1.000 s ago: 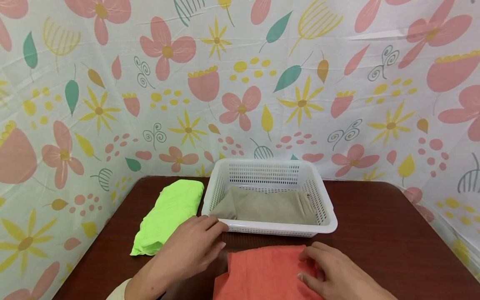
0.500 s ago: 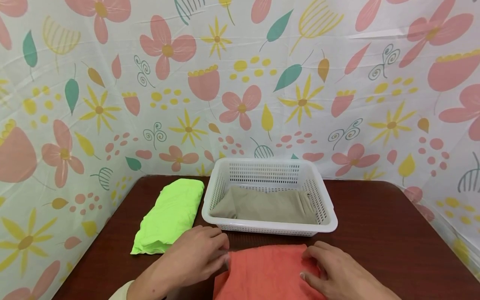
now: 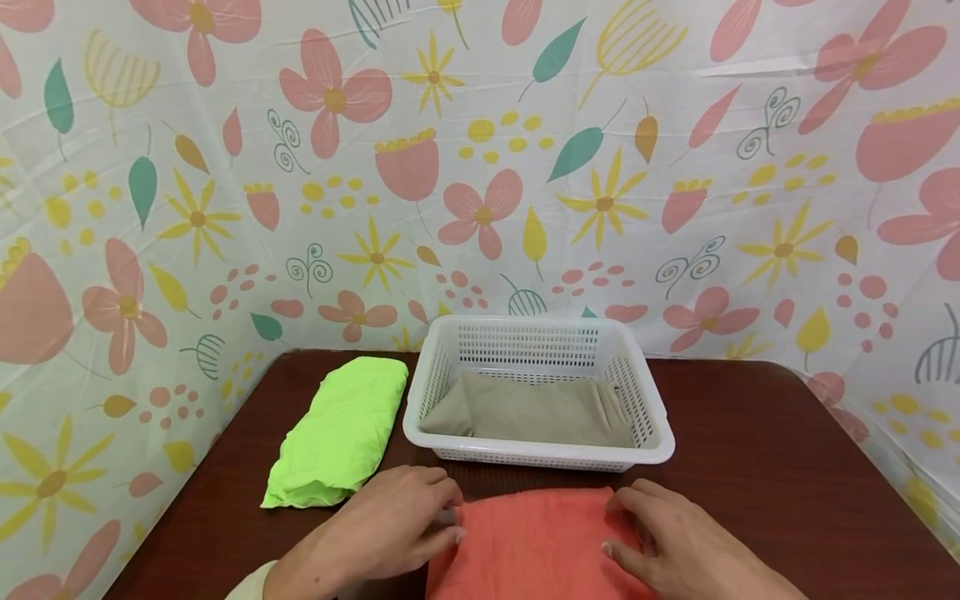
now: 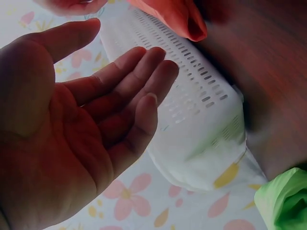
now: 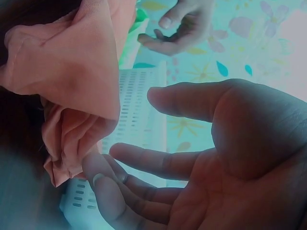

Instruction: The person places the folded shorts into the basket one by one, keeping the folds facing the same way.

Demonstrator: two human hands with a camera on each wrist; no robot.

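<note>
A folded orange-red cloth (image 3: 536, 542) lies on the table at the front, its lower part cut off by the frame. My left hand (image 3: 393, 521) is beside its left edge, thumb and fingers apart. The left wrist view shows that hand (image 4: 103, 115) with loosely bent fingers and nothing in its palm. At the right edge, my right hand (image 3: 678, 542) has its fingers next to the cloth. In the right wrist view, the fingertips of this hand (image 5: 192, 163) are at the folded layers of the cloth (image 5: 72, 72), with the thumb spread away; contact is hard to tell.
Behind the cloth stands a white perforated plastic basket (image 3: 540, 452) with a folded grey-beige cloth (image 3: 532, 410) inside. A folded neon-green cloth (image 3: 341, 429) lies left of it. The dark brown table (image 3: 765, 467) is bordered by a flowered sheet (image 3: 480, 167).
My left hand has drawn back from the basket's front rim toward the left edge of the orange-red cloth. My right hand has stayed almost in place.
</note>
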